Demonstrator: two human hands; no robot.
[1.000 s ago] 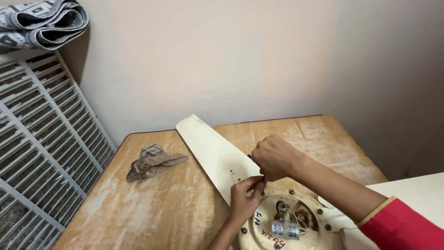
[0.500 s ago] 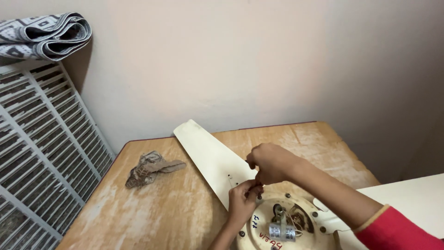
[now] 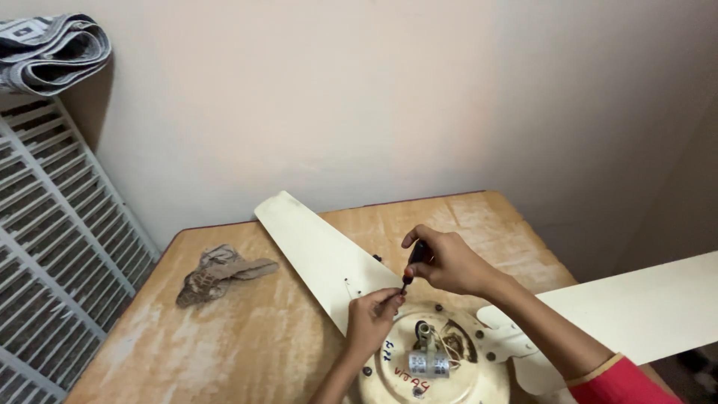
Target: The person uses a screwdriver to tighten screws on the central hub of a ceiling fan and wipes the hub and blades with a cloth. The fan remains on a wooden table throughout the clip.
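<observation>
right hand (image 3: 449, 263) now visibly gripping screwdriver (image 3: 413, 263), left hand (image 3: 372, 318) still pinched at its tip, fan blade (image 3: 321, 254) unmoved

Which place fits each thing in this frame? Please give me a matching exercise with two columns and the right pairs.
Things:
1. crumpled rag
2. folded cloth
3. screwdriver
4. fan motor housing

Places:
A. on top of the white grille, upper left corner
B. held in the right hand
C. lying alone on the left part of the wooden table
D. at the near table edge, below the left hand

Pairs: 1-C, 2-A, 3-B, 4-D
</observation>
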